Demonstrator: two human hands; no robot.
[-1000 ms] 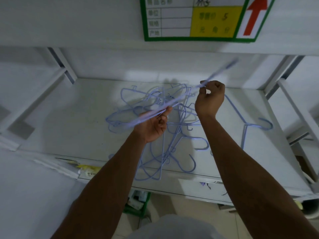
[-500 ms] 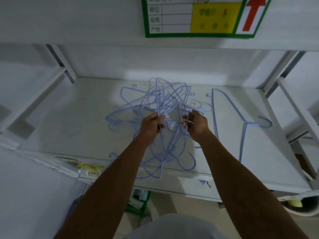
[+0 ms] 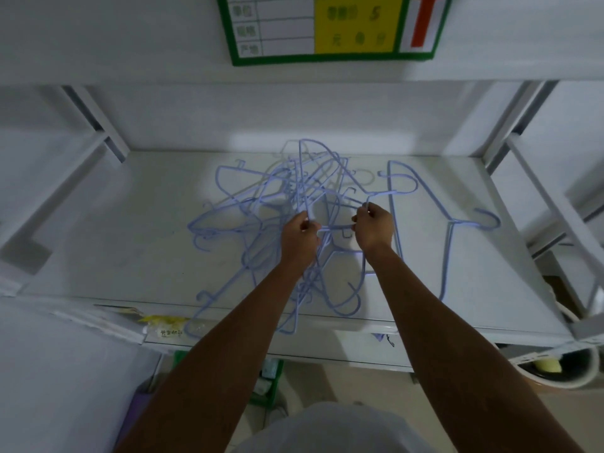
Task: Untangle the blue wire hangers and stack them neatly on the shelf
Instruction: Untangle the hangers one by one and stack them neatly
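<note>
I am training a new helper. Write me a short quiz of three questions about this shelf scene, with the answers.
1. True or false: the left hand holds nothing.
2. Where does the single hanger lie, seen from the tangled hangers? A) to the left B) to the right C) on the floor
3. Fill in: the arrow on the sign is ___.
Key: 1 false, it grips a wire of the tangle; 2 B; 3 red.

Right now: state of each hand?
Left hand: closed, gripping a wire of the tangled hangers.
Right hand: closed, pinching another wire of the same tangle.
</note>
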